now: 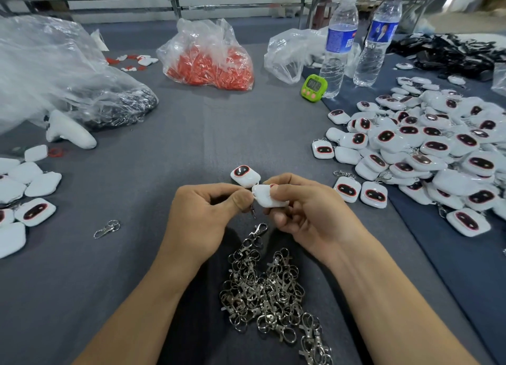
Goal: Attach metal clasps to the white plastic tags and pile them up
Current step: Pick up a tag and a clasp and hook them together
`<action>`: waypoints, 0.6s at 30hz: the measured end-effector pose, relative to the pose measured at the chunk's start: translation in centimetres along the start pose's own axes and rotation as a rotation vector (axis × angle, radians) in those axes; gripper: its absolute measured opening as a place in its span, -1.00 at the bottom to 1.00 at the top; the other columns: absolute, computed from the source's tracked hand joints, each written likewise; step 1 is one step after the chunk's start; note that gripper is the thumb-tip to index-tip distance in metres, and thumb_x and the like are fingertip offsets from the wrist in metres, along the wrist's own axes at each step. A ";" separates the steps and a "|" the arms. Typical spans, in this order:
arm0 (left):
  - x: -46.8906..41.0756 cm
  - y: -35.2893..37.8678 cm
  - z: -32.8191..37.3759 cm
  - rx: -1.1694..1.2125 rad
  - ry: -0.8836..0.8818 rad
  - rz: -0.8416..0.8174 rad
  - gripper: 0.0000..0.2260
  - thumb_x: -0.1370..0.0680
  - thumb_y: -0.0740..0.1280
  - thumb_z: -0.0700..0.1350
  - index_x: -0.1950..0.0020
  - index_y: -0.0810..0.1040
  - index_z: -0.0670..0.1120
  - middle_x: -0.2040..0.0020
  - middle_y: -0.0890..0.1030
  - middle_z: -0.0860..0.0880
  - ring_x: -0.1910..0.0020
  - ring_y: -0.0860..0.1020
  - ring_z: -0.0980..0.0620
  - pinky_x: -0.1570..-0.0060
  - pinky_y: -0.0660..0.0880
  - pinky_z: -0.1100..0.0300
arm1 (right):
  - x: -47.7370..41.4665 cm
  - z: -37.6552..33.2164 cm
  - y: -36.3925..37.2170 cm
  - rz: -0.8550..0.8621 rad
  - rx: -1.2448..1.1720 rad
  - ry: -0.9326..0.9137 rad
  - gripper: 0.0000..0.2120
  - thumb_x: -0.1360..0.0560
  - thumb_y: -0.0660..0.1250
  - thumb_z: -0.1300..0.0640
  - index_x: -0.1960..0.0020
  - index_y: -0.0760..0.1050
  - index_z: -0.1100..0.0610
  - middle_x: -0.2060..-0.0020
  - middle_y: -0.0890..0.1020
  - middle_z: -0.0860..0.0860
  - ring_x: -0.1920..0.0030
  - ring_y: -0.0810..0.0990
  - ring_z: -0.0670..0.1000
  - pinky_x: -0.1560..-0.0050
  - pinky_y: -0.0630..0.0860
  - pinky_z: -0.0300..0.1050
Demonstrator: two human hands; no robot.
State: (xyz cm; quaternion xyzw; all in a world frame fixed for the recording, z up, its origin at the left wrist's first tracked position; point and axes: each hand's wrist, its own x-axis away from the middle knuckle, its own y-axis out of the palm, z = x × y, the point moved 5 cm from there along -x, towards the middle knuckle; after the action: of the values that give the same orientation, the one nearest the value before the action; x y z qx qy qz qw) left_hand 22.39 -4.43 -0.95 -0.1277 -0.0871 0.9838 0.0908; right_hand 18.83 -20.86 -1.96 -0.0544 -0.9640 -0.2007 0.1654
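Above clasps [268, 290]: left hand [202, 216], right hand [298, 208] pinch tag [267, 197].

Nothing reads clearly. The green timer [314, 87], upper right of centre, shows dark digits too blurred to tell. Behind it, one water bottle [339, 44] carries a blue label with illegible white characters; the other bottle [379, 36], farther right, has a blue label with a printed figure.

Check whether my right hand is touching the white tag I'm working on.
Touching. The head view shows the right hand with thumb and fingers curled round the white tag, pinching it with no gap.
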 end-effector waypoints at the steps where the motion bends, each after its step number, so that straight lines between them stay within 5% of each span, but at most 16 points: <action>1: 0.0 0.1 0.1 0.033 -0.009 -0.018 -0.94 -0.42 0.53 -0.03 0.14 0.76 0.13 0.26 0.73 0.06 0.26 0.67 0.19 0.18 0.53 0.38 | 0.1 0.0 0.1 -0.007 -0.002 -0.003 -0.86 -0.50 0.31 0.37 0.12 0.59 0.19 0.34 0.65 0.18 0.44 0.44 0.00 0.46 0.24 -0.25; 5: 0.4 0.0 0.5 -0.089 0.040 -0.050 -0.86 -0.35 0.54 0.12 0.15 0.75 0.12 0.30 0.69 0.06 0.33 0.58 0.16 0.25 0.49 0.30 | 0.4 -0.1 0.0 0.019 0.030 -0.029 -0.86 -0.50 0.30 0.39 0.08 0.56 0.18 0.35 0.66 0.15 0.49 0.46 -0.02 0.45 0.22 -0.20; 9: 1.2 0.3 1.9 -0.512 0.359 0.023 -0.92 -0.43 0.51 0.04 0.20 0.72 0.06 0.30 0.62 0.14 0.25 0.53 0.10 0.18 0.43 0.24 | 0.3 0.3 -0.1 0.069 0.023 -0.048 -0.85 -0.52 0.29 0.41 0.10 0.53 0.20 0.44 0.61 0.11 0.58 0.43 -0.04 0.51 0.20 -0.24; 11: 1.4 0.4 2.1 -0.539 0.396 0.057 -0.89 -0.44 0.52 0.06 0.18 0.73 0.04 0.30 0.62 0.18 0.24 0.53 0.12 0.17 0.42 0.30 | 0.4 0.4 -0.1 0.060 -0.025 -0.042 -0.86 -0.53 0.27 0.42 0.10 0.53 0.22 0.45 0.61 0.13 0.59 0.42 -0.04 0.60 0.20 -0.28; 14: 0.7 0.0 1.1 -0.191 0.084 0.013 -0.92 -0.38 0.52 0.08 0.20 0.75 0.11 0.29 0.70 0.12 0.27 0.62 0.16 0.19 0.48 0.38 | 0.5 0.4 0.1 0.026 -0.097 -0.021 -0.84 -0.53 0.26 0.41 0.12 0.56 0.23 0.43 0.62 0.17 0.59 0.44 -0.05 0.64 0.24 -0.29; 18: 0.8 1.3 0.1 0.102 -0.159 -0.079 -0.90 -0.47 0.51 -0.19 0.12 0.76 0.01 0.21 0.74 -0.01 0.21 0.65 0.13 0.08 0.56 0.30 | 0.5 0.1 0.3 -0.007 -0.148 -0.047 -0.85 -0.54 0.25 0.39 0.11 0.56 0.24 0.43 0.60 0.14 0.58 0.44 -0.06 0.64 0.26 -0.30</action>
State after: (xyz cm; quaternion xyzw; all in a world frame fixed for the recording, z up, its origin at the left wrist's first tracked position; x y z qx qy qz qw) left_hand 21.36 -5.56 -1.26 -0.0407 -0.0486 0.9896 0.1288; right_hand 18.41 -20.54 -1.76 -0.0676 -0.9504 -0.2707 0.1377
